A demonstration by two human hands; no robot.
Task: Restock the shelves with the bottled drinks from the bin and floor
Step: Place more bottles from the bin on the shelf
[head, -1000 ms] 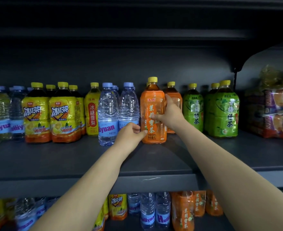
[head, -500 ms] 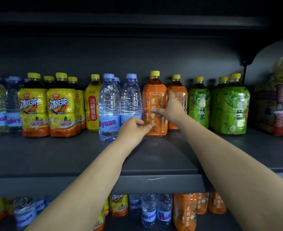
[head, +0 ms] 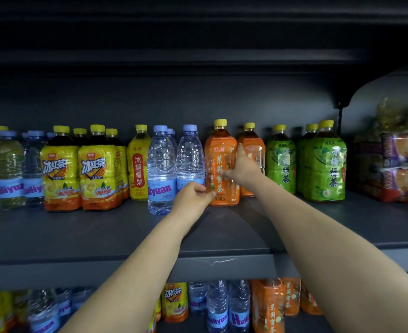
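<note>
An orange tea bottle (head: pixel 218 150) with a yellow cap stands upright on the dark grey shelf (head: pixel 102 236), in front of a second orange bottle (head: pixel 252 143). My right hand (head: pixel 245 168) grips its right side, thumb across the label and a finger pointing up. My left hand (head: pixel 193 198) is low at the bottle's left, fingers curled and holding nothing, thumb tip touching the bottle near its base. It covers the lower part of a clear water bottle (head: pixel 191 155).
Left of the orange bottle stand water bottles (head: pixel 161 169), a yellow pear drink (head: pixel 139 164) and yellow iced-tea bottles (head: pixel 61 174). Green tea bottles (head: pixel 325 164) and snack packs (head: pixel 399 164) are to the right. The lower shelf holds more bottles (head: pixel 222 306).
The orange bottle has slid a little farther back on the shelf, and both hands have gone along with it. The right hand's grip is the same.
</note>
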